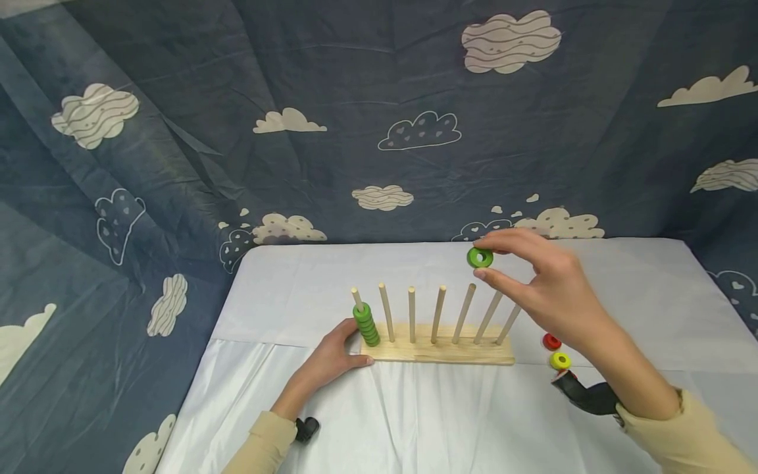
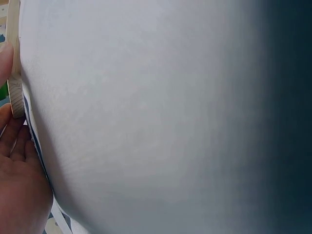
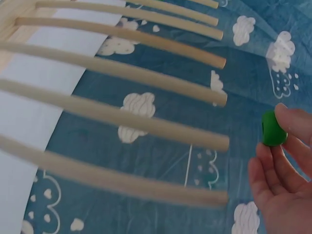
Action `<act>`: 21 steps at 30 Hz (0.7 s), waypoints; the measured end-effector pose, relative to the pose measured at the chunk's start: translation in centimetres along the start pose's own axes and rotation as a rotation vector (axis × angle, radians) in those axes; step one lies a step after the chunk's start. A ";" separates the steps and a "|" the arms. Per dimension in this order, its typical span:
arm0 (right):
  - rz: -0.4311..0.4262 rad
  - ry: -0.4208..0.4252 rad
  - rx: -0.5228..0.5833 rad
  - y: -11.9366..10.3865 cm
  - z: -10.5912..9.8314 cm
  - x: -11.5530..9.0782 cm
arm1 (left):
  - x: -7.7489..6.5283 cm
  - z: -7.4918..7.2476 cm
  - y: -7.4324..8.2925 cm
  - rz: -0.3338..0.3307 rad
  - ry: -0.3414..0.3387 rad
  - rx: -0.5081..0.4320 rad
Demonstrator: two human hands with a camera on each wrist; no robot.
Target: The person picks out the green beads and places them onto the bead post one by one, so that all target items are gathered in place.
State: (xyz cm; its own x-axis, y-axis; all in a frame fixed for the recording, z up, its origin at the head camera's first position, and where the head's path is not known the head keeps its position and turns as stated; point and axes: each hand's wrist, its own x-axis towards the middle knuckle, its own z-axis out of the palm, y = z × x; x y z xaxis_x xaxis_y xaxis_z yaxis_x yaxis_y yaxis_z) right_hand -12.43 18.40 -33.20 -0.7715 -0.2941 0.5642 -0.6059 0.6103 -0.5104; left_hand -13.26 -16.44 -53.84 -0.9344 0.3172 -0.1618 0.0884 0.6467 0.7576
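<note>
A wooden peg rack (image 1: 438,354) stands on the white cloth, with a row of several upright pegs. On its leftmost peg sits a stack of green rings (image 1: 367,324), the peg's tip showing above them. My left hand (image 1: 328,359) grips the left end of the base, thumb at the front edge and fingers behind. Between thumb and fingertips, my right hand (image 1: 551,276) pinches a loose green ring (image 1: 472,257), held up above the pegs toward the right. In the right wrist view that green ring (image 3: 274,129) is apart from the peg tips.
Right of the rack, a red ring (image 1: 552,345) and a yellow ring (image 1: 554,363) lie on the cloth under my right forearm. A bit of red shows below the yellow one, partly hidden by the black wrist device (image 1: 592,398). Cloud-patterned dark fabric (image 1: 343,158) hangs behind the table.
</note>
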 end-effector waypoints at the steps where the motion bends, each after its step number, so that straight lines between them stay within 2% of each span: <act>1: -0.013 -0.002 0.006 -0.1 0.2 0.1 | 0.0 0.0 0.0 0.000 0.000 0.001; 7: -0.090 -0.023 0.063 -0.8 1.3 1.0 | 0.0 0.0 0.0 0.000 -0.004 0.007; 21: -0.118 -0.128 0.183 -2.7 4.1 2.5 | 0.0 0.0 0.0 -0.005 -0.010 0.007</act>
State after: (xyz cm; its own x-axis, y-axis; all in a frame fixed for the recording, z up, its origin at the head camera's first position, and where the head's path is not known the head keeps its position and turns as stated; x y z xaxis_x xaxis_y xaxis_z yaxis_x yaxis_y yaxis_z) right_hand -13.52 12.99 -33.03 -0.7048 -0.4535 0.5456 -0.7091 0.4265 -0.5615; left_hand -13.31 -16.44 -53.81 -0.9315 0.3208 -0.1716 0.0865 0.6534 0.7521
